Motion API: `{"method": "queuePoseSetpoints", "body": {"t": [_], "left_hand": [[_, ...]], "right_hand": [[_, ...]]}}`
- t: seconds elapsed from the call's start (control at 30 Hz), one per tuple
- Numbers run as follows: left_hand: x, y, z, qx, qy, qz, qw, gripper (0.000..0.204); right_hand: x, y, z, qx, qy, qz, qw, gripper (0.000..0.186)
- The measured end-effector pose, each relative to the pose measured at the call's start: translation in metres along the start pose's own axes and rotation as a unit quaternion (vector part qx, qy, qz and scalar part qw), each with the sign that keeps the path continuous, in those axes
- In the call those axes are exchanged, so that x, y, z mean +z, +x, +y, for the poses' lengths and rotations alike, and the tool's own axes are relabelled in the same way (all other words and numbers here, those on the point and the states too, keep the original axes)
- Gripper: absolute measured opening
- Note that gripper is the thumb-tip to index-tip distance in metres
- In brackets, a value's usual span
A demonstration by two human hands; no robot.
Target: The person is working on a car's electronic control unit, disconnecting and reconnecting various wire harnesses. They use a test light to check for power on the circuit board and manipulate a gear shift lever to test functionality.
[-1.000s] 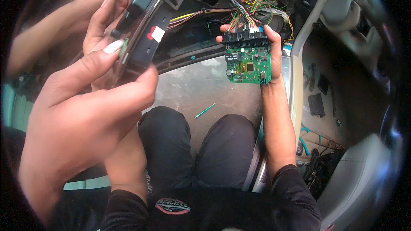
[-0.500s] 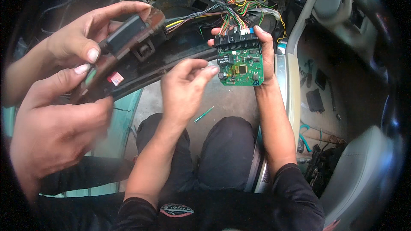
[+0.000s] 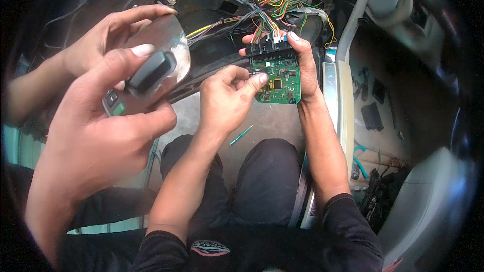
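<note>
My right hand (image 3: 307, 65) is wrapped round a black multi-pin connector (image 3: 269, 48) and the right edge of a green circuit board (image 3: 287, 78). Coloured wires run from the connector's far side. My left hand (image 3: 227, 95) is closed at the board's left edge, its thumb over the face beside a small black component; the fingertips behind are partly hidden. To the left, a co-worker's two hands, a nearer one (image 3: 101, 126) and a farther one (image 3: 121, 32), hold a glossy brownish device (image 3: 174, 65) with a raised black block (image 3: 154, 72) and a green patch.
A loose bundle of coloured wires (image 3: 282, 0) spreads over the dark surface beyond. A teal pen-like tool (image 3: 241, 135) lies on the ground between my knees. On the right are a metal door sill (image 3: 330, 100), a grey seat (image 3: 423, 206) and several tools on the car floor.
My left hand has moved right onto the board's edge. The board has shifted slightly left. The co-worker's device has turned to show its face, and their nearer hand has moved up and right.
</note>
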State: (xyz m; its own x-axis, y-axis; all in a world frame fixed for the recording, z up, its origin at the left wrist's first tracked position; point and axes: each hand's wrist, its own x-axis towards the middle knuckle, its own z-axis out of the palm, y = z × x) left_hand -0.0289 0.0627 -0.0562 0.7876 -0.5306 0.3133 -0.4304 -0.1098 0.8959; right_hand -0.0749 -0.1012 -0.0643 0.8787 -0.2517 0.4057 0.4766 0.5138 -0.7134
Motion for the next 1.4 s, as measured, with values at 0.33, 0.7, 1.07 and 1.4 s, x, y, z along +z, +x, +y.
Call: {"method": "queuePoseSetpoints", "body": {"t": [0.33,0.7,1.07,1.4], "left_hand": [[0.001,0.005,0.009,-0.003,0.098,0.007,0.995,0.030],[0.010,0.006,0.013,0.334,0.063,0.022,0.940,0.008],[0.005,0.010,0.013,0.306,0.069,-0.011,0.950,0.007],[-0.011,-0.023,-0.009,0.186,0.068,0.014,0.980,0.011]], "right_hand": [[0.003,-0.002,0.001,-0.014,-0.018,0.024,0.999,0.058],[0.000,0.000,0.010,-0.015,-0.018,0.033,0.999,0.055],[-0.012,0.002,0.014,-0.006,-0.057,0.013,0.998,0.061],[-0.002,0.001,0.009,-0.019,-0.039,0.011,0.999,0.056]]}}
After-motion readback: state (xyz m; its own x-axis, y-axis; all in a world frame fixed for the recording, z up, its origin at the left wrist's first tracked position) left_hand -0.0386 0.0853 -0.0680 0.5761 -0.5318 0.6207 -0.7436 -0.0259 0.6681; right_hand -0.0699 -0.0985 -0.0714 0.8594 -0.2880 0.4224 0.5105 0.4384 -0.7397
